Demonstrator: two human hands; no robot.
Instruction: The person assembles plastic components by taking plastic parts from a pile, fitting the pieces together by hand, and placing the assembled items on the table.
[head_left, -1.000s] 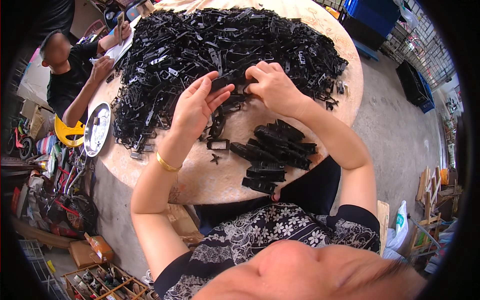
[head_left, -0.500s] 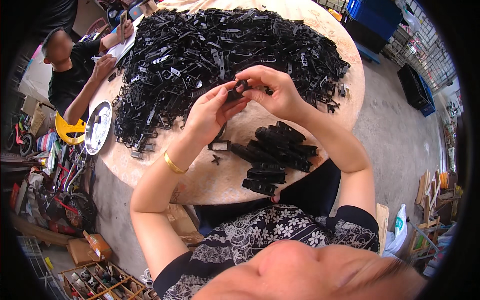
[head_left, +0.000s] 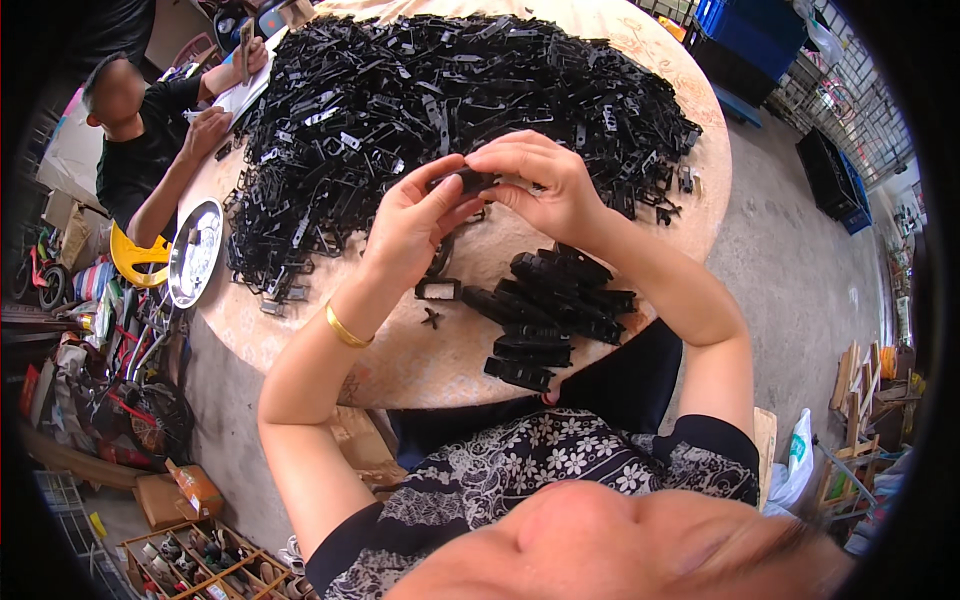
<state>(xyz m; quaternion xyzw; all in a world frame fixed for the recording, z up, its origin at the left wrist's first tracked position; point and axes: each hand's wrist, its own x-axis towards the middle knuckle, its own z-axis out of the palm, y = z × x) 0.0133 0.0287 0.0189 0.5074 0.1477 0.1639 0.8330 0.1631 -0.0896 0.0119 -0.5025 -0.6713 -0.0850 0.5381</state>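
Between the fingertips of both hands, above the near edge of a big heap, is a small black plastic part (head_left: pixel 470 181). My left hand (head_left: pixel 420 212) pinches its left end, and my right hand (head_left: pixel 545 185) grips its right end; the fingers hide much of it. Behind them spreads the heap of loose black plastic parts (head_left: pixel 400 110). Closer to me, a small pile of longer black pieces (head_left: pixel 550 300) lies near the table edge. Left of that pile are a rectangular black frame piece (head_left: pixel 438 289) and a tiny cross-shaped black bit (head_left: pixel 431 318).
A cloth-covered round table (head_left: pixel 290 345) carries everything. On its left rim stands a shiny metal dish (head_left: pixel 196 252). Beyond it a co-worker (head_left: pixel 145 150) sits, pen on paper. Blue crates (head_left: pixel 745 45) stand at the far right, and a wooden compartment box (head_left: pixel 205 565) is at lower left.
The black part has turned to lie more level between my fingers. My right fingers have closed over it and my left hand has shifted slightly left. The piles look unchanged.
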